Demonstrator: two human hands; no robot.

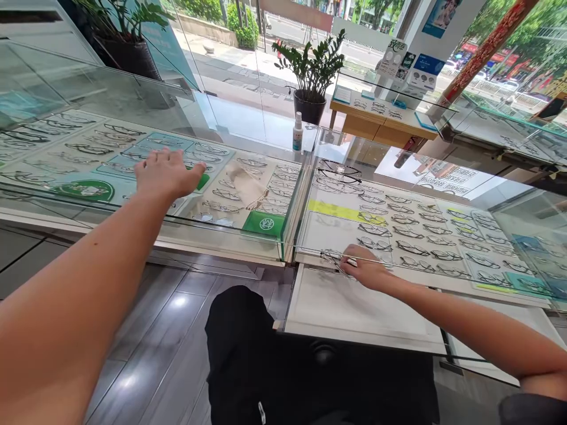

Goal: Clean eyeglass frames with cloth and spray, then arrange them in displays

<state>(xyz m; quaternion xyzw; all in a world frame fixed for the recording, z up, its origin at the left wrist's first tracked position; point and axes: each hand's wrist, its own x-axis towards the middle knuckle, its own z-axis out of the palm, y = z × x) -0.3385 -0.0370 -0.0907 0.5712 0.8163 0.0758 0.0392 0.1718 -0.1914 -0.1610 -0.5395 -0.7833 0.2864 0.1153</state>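
So our right hand (364, 270) is pinching a pair of glasses (333, 258) above the far edge of the pulled-out drawer (345, 310), way nearer to it than our left hand (165, 172), which is spread wide and holding nothing over the left glass table (212, 248). The glasses poke out left of the right hand, long axis slanting far-left to near-right; can't tell which way the lenses face.

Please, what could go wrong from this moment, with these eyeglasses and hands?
The glasses held in the right hand might catch on the frames close by. If that grip slips, the glasses could drop into the open drawer. The left hand is over the left case's glass top; leaning hard there could perhaps strain the pane.
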